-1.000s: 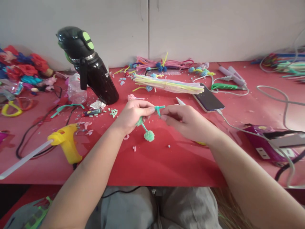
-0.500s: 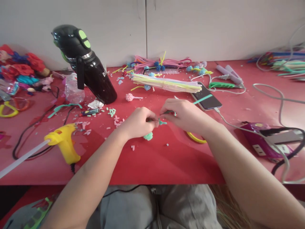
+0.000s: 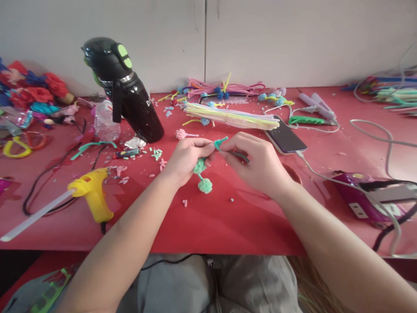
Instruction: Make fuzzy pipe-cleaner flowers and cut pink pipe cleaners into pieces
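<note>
My left hand (image 3: 189,158) is closed on a mint-green pipe cleaner (image 3: 219,144) that is bent into a small loop at my fingertips. Below that hand hang fluffy green pom-poms (image 3: 205,185), one partly covered by my fingers. My right hand (image 3: 252,158) pinches the same pipe cleaner just right of the loop. A thin greyish-green length runs under its fingers, and I cannot make out where it ends. Beside my right wrist a reddish curved handle (image 3: 293,174) shows in part. Past my left hand lies a pink pom-pom (image 3: 181,134) on a stem.
A yellow glue gun (image 3: 94,195) with a long glue stick lies at left. Behind it a black bottle (image 3: 133,100) leans. A pipe-cleaner bundle (image 3: 228,116), a phone (image 3: 286,135) with a cable and a purple power block (image 3: 358,195) are farther right. Green clippings (image 3: 157,153) are scattered about.
Both hands have turned and risen slightly, bringing the green loop into view. More of the pom-poms shows below my left hand. The strip over the phone and the yellow ring are no longer seen.
</note>
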Demonstrator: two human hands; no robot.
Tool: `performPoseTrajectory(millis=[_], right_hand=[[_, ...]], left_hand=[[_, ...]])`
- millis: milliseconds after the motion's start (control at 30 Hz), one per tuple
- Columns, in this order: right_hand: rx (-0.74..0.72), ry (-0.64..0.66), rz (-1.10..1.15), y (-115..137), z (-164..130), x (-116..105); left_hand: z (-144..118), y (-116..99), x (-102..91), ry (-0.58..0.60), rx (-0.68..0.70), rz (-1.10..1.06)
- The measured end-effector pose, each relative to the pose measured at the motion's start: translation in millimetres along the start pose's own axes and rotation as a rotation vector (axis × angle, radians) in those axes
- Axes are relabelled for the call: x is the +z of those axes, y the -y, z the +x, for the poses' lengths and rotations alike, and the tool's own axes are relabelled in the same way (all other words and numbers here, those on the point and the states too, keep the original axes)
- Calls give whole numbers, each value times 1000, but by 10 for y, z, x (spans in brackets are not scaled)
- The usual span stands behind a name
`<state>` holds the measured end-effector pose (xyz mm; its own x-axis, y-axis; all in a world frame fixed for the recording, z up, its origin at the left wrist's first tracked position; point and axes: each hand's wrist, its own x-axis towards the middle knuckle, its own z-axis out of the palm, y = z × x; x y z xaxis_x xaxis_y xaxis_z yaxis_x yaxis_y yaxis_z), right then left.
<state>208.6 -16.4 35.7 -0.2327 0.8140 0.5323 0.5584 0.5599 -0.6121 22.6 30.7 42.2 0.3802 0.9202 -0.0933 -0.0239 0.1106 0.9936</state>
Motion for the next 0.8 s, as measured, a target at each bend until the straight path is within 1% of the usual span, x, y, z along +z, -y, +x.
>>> performPoseTrajectory(millis=[167,300,433,533,600,667,733,800], right_hand=[[-52,-38,-49,-7,-15,11],[-55,-20,-99,-23,-48,18],[-51,7,-174,-45,-74,9],[-69,-8,-184,-59,-66,-6],[-85,-22,-148,-79,-51,-25],[-99,-4,-91,-124,-30,-59],[-102,58,-31,-192,-3,-109],[-83,139,-4,-261,28,-165]], left_hand=[[-15,10,21,5,91,35],[-23,11,35,13,135,91],[-15,22,35,-4,146,106],[-2,40,18,7,124,88],[-4,42,-5,46,121,91],[-20,28,-31,129,120,135],[-48,4,-50,224,105,237],[-75,-14,-48,283,89,394]])
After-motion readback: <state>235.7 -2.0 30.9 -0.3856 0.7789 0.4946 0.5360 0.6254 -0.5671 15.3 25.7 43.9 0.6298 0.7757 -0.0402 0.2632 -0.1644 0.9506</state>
